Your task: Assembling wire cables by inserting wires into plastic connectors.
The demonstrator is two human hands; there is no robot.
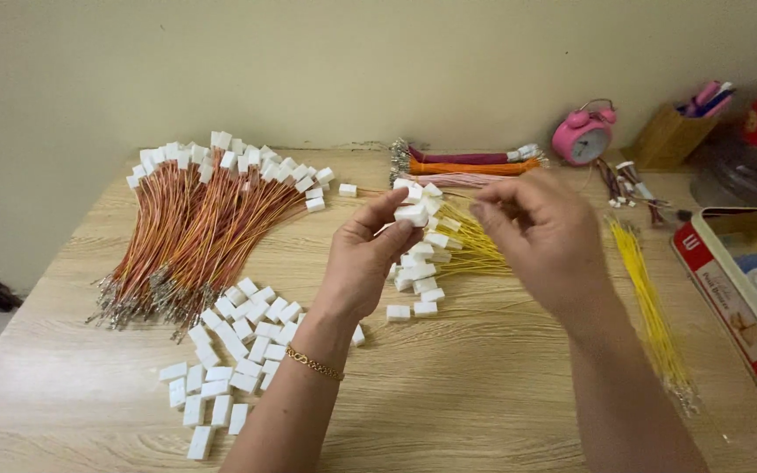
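Note:
My left hand (363,260) is raised over the table and pinches a small white plastic connector (412,213) between thumb and fingers. My right hand (543,235) hovers just to its right, fingertips pinched together near the connector; whether a thin wire is in them I cannot tell. Behind the hands lies a small heap of white connectors with yellow wires (449,250). A scatter of loose white connectors (229,350) lies at the lower left.
A big bundle of orange-brown wires with white connectors (203,228) fills the left of the wooden table (475,385). Loose yellow wires (650,307) lie right. Coloured wire bundles (470,165), a pink alarm clock (582,136), a pen holder (672,136) and a red tin (738,298) stand behind and right.

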